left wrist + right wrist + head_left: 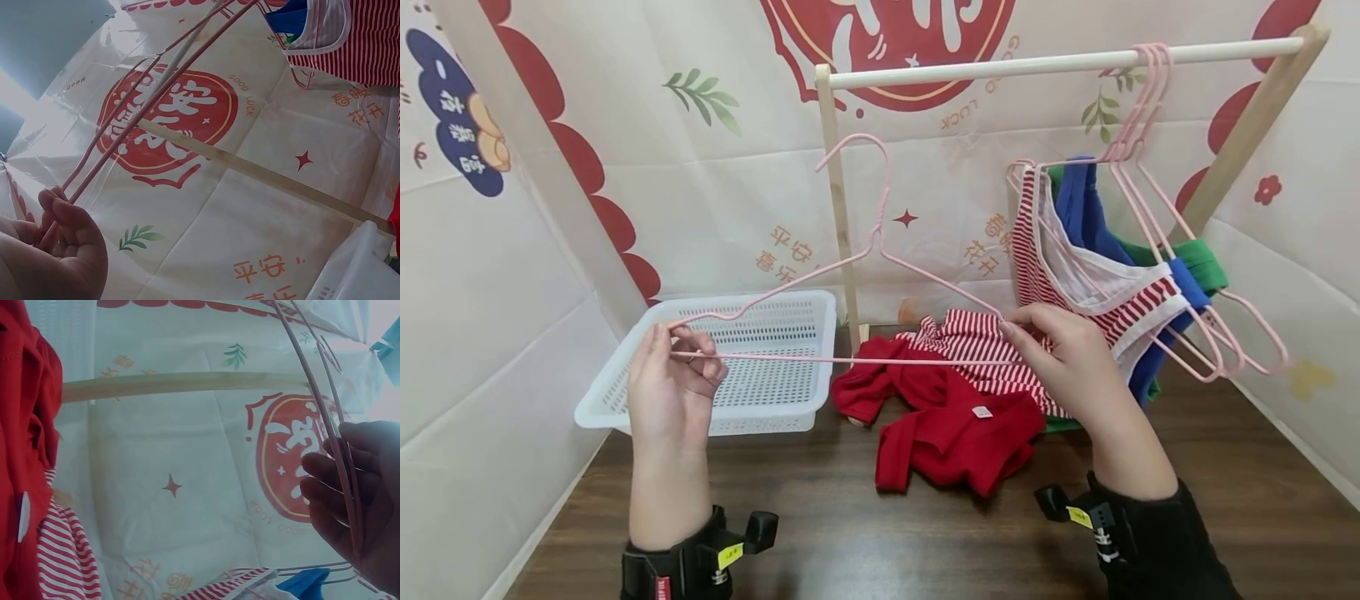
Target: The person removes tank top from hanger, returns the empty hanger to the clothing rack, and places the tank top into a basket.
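I hold a pink wire hanger (pixel 865 250) upright above the table, one hand at each end. My left hand (pixel 673 379) pinches its left corner; in the left wrist view the hanger wires (pixel 131 119) run out from my curled fingers (pixel 62 215). My right hand (pixel 1063 354) grips the right corner, and the right wrist view shows my fingers (pixel 337 487) curled round the wires (pixel 340 462). Below the hanger lie a red garment (pixel 955 429) and a red-and-white striped garment (pixel 977 342) in a heap.
A white perforated basket (pixel 805 308) sits at the left on the dark wooden table (pixel 850 533). A wooden rack's rail (pixel 1060 60) carries several pink hangers (pixel 1138 100) with striped (pixel 1075 283), blue (pixel 1082 208) and green (pixel 1206 262) clothes at the right. Printed sheets wall the space.
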`<state>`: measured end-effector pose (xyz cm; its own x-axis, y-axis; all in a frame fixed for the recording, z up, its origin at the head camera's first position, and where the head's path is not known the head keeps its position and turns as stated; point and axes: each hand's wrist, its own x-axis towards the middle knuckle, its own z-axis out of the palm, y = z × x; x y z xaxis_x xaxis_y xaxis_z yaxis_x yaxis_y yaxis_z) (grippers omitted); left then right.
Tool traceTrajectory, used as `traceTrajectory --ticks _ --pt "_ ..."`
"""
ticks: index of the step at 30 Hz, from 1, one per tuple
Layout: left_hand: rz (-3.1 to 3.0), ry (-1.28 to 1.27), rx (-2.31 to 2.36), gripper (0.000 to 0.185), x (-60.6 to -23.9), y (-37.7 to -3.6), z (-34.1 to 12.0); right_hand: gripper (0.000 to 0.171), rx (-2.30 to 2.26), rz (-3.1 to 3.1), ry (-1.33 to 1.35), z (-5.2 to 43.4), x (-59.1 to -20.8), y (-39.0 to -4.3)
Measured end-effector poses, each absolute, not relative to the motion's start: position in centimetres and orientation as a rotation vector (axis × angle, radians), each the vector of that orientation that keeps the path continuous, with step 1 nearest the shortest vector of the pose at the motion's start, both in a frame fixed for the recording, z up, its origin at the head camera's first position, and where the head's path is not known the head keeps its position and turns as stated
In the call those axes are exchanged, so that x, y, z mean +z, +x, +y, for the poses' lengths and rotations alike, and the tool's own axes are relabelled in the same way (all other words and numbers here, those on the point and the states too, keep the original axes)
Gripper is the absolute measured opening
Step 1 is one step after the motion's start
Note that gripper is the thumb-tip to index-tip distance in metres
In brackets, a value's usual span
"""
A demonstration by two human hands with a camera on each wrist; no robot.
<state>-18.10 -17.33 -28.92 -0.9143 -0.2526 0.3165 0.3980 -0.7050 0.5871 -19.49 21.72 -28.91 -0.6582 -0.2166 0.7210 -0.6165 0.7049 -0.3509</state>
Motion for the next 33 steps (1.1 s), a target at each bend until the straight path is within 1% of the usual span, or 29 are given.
traceTrajectory --ticks 4,9,14,18,21,24,28,33 --pt "-0.965 -0.307 -2.595 0.027 -29.1 -18.1 -17.3 0.009 0.757 -2.224 0.629 21.9 -28.6 -19.0" --pt "-1.054 -0.21 -2.465 0.026 -29.3 -18.2 -17.1 0.013 0.688 -2.184 0.661 21.8 -28.4 -18.7" --pt "-1.359 -0.099 -2.265 0.023 -29.4 -18.3 -17.1 0.013 0.577 -2.118 0.684 22.4 -28.4 -18.1" --pt "-1.609 -0.077 -2.104 0.024 -29.6 -18.3 -17.2 0.037 0.503 -2.086 0.674 23.1 -28.3 -17.7" --pt "-1.667 -0.079 -2.081 0.026 -29.6 -18.3 -17.1 0.045 0.449 -2.072 0.656 23.6 -28.2 -17.3" --pt "-1.673 -0.058 -2.084 0.029 -29.6 -18.3 -17.1 0.039 0.422 -2.062 0.617 24.0 -28.0 -16.7" --pt "-1.7 0.007 -2.048 0.029 -29.6 -18.3 -17.0 0.025 0.401 -2.059 0.515 24.1 -27.7 -15.4" --pt "-1.761 0.055 -2.024 0.028 -30.1 -18.4 -16.7 0.022 0.364 -2.023 0.367 24.0 -27.6 -14.1"
